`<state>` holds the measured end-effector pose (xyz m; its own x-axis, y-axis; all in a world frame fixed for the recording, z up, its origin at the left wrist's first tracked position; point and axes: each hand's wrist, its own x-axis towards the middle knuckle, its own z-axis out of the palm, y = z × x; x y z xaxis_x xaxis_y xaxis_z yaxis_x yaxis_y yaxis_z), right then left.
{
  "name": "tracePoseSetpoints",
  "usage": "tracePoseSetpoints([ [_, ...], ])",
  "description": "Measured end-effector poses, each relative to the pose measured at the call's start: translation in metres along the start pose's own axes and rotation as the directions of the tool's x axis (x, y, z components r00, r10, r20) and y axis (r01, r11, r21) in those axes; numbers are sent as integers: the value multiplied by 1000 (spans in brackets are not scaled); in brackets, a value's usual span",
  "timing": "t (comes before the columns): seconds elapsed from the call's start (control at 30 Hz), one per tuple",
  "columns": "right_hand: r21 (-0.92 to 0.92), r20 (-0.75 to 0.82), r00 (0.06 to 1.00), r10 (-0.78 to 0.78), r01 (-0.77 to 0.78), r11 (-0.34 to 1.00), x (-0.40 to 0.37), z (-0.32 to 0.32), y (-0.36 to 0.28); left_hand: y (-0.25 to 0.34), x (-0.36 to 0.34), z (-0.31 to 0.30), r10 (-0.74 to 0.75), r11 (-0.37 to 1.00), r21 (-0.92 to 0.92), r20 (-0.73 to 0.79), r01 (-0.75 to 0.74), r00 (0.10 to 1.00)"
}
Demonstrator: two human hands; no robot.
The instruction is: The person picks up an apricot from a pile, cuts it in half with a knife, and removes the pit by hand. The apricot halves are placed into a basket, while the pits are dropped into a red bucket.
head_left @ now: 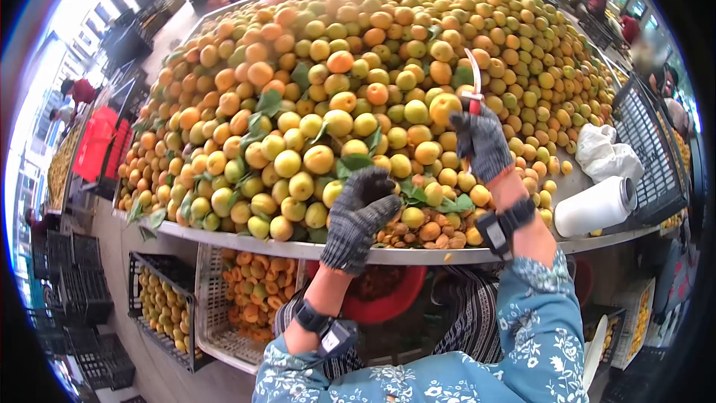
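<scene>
My right hand point(483, 142), in a dark grey knitted glove, is closed around a small knife point(475, 93) with a red handle and a curved blade pointing up and away. A yellow apricot point(445, 109) sits right at the fingertips of that hand, above the heap. Lower and nearer the table edge, my left hand point(358, 218) wears a matching glove; its fingers curve with the thumb apart and nothing visible between them. Around both hands lies a large heap of apricots point(318, 159) with green leaves. Loose pits point(440, 239) are piled just right of my left hand.
The metal table rim point(403, 256) runs before me, over a red basin point(388, 302) and a white crate point(212, 313) of halved apricots. A black crate point(164, 313) stands further left. At right are a white container point(593, 207), a white bag point(608, 155) and a black crate point(656, 153).
</scene>
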<state>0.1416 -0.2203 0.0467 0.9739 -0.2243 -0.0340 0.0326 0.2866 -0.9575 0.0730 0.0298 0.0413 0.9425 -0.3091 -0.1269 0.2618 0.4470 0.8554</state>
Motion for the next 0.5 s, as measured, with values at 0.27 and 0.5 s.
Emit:
tracePoseSetpoints([
  [0.27,25,249,960,131,-141,990,-114,90,-4,-2,2,-4,218,975,18,133,-222,967],
  [0.5,-168,170,985,30,-1,986,-135,105,3,26,-22,-43,197,966,-194,124,-171,973],
])
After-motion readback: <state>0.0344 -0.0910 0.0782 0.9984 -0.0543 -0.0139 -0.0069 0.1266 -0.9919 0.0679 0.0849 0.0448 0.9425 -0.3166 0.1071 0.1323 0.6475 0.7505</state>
